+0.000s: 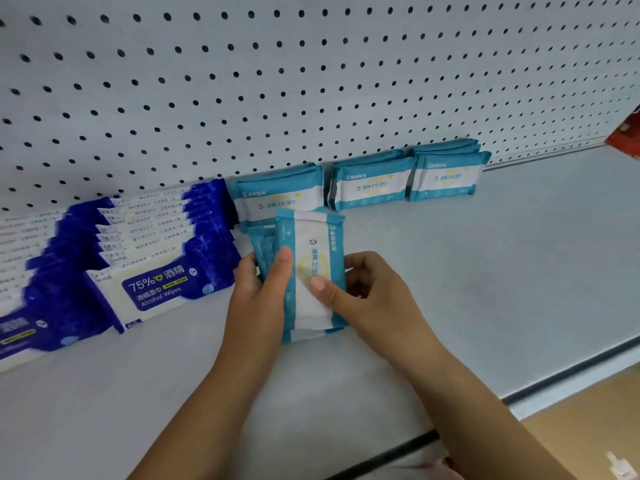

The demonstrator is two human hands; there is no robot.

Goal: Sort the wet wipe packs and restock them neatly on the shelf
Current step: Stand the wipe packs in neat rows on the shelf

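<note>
Against the foot of the pegboard (311,81), 3 groups of teal-and-white wet wipe packs stand side by side on the shelf (502,271): the left group (280,195), the middle group (372,185) and the right group (446,176). Each leans back on the pegboard.

Out from the pegboard, just in front of the left group, both hands hold a teal stack (311,258) of several such packs, turned on end with the printed face toward the camera. The left hand (258,282) grips the stack's left edge, thumb laid across the front of the top pack, fingers curled behind it and mostly hidden. The right hand (363,292) grips the right edge, thumb pressed on the white face, fingers wrapped round the side. Whether the stack's lower end touches the shelf cannot be told.

Further left along the pegboard, dark blue alcohol wipe packs (162,285) lie in overlapping rows that run from the pegboard toward the shelf front. At the pegboard's far right end sits a blurred red item (627,136).
</note>
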